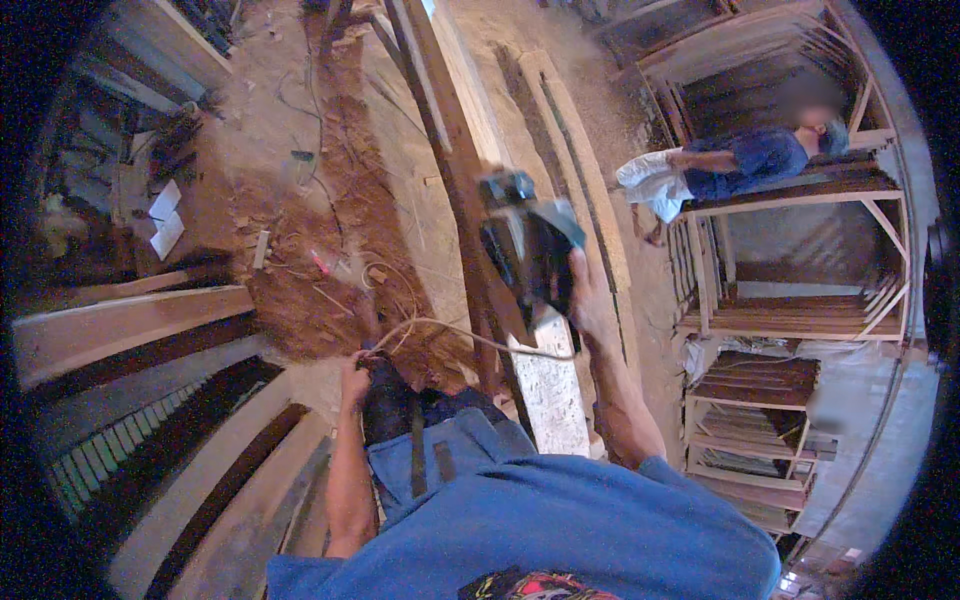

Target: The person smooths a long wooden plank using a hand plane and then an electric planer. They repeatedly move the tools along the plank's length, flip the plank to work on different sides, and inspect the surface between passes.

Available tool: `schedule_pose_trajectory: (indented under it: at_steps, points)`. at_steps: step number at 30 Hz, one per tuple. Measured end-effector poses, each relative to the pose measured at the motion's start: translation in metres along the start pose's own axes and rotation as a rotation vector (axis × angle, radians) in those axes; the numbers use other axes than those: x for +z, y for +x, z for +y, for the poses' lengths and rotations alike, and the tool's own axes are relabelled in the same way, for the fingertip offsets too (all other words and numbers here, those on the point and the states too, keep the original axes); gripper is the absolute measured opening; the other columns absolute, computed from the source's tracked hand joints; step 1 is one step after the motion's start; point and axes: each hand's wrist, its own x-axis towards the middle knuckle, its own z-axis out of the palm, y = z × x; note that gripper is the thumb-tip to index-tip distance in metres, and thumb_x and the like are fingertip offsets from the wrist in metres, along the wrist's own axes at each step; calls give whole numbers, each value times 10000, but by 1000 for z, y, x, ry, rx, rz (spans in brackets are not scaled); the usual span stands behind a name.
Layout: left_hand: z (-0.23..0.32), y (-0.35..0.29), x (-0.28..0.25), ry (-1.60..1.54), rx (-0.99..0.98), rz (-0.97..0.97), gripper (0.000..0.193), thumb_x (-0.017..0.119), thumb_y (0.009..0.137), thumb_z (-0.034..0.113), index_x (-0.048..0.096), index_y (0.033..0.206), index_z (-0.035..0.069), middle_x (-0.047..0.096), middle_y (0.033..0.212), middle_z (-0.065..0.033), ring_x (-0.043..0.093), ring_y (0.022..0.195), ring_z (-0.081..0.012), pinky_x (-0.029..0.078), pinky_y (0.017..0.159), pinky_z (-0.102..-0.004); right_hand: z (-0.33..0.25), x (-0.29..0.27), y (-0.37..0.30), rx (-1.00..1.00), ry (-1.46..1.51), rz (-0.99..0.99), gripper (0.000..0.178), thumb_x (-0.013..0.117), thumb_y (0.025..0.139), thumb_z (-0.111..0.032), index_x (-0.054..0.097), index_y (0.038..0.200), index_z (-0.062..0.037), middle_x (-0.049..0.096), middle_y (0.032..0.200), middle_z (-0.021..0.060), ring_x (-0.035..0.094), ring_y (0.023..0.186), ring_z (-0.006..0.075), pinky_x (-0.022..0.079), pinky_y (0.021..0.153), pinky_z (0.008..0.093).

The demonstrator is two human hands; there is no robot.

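My right hand [592,305] is wrapped round the rear of a dark, teal-trimmed corded power tool [530,250], which looks like an electric planer, somewhat blurred. It rests on or just over a long wooden beam [452,150] that runs away from me; contact cannot be made out. Nearer to me, the beam's upper face shows pale and mottled. From the tool's rear, a tan power cord [480,338] arcs leftward to my left hand [356,378], whose fingers are closed on it beside my left thigh. Beyond that hand, the cord lies in loops on the ground.
Reddish shavings [300,300] cover the ground at left. Stacked thick planks [140,325] stand close on my left. Another long timber [575,150] lies right of the beam. A person in dark blue [750,158] is by wooden frames [800,325] at the right.
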Motion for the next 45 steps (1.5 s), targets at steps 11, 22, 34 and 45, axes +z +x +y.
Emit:
schedule_pose_trajectory:
  at_steps: [11, 22, 34, 45]
  points:
    - [47, -20, 8, 289, 14, -240, 337, 519, 847, 96, 763, 1077, 56, 766, 1031, -181, 734, 959, -312, 546, 903, -395, 31, -102, -199, 418, 402, -33, 540, 495, 1060, -548, 651, 844, -77, 619, 690, 20, 565, 562, 131, 454, 536, 291]
    - [222, 23, 235, 120, 70, -241, 1273, 702, 788, 770, 160, 1612, -36, 213, 1623, -371, 281, 1511, -489, 290, 1238, -506, 97, -149, -308, 557, 71, 60, 520, 465, 1094, -496, 652, 920, -43, 580, 624, 25, 566, 514, 121, 454, 475, 305]
    - [248, 10, 274, -168, 115, 119, 1335, 882, 643, 157, 0, 1635, 6, 162, 1596, -415, 268, 1491, -520, 286, 1244, -490, 107, -149, -313, 614, 42, 86, 668, 456, 1044, -652, 643, 906, -25, 563, 604, 28, 538, 458, 128, 455, 444, 284]
    - [239, -79, 259, 313, 191, 336, 1269, 802, 746, 79, -93, 1644, 38, 265, 1464, -417, 360, 1304, -569, 296, 1133, -619, 112, -160, -300, 574, 17, -7, 644, 450, 1054, -636, 648, 935, -35, 569, 617, 25, 548, 481, 129, 457, 455, 293]
